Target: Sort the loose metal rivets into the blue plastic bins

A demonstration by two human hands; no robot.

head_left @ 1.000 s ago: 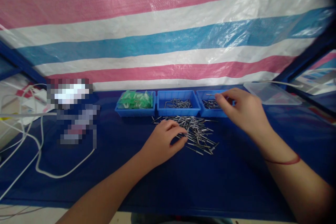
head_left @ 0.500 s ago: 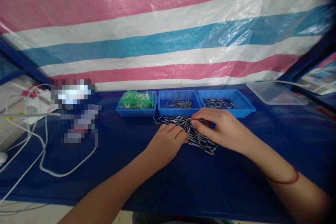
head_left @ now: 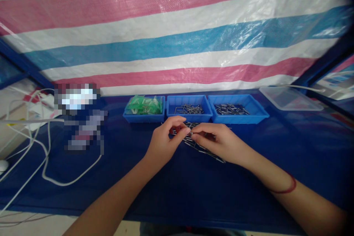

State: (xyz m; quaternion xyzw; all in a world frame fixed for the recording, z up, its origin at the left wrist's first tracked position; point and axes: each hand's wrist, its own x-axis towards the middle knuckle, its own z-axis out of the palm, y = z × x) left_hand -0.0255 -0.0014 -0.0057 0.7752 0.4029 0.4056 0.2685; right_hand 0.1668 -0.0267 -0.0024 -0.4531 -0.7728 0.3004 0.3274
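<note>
My left hand [head_left: 163, 139] is closed in a pinch, thumb and forefinger together, above a loose pile of thin metal pins [head_left: 195, 143]. Opposite it, my right hand [head_left: 225, 141] is also pinching, its fingertips meeting those of the left. A small shiny metal piece [head_left: 190, 133] shows between the fingertips of both hands; its full shape is hidden. The pins are dark and silver and lie on the blue table, partly covered by my hands.
Behind the pile stand three blue bins: one with green-and-clear plastic packets [head_left: 143, 105], a middle bin [head_left: 188, 118] and a right bin [head_left: 238, 119] with metal pins. A clear plastic lid [head_left: 291, 99] lies at right. White cables [head_left: 66, 184] run along the left.
My left hand has lifted off the pile and turned into a pinch. My right hand has moved left and slightly down, so the fingertips now meet over the pile.
</note>
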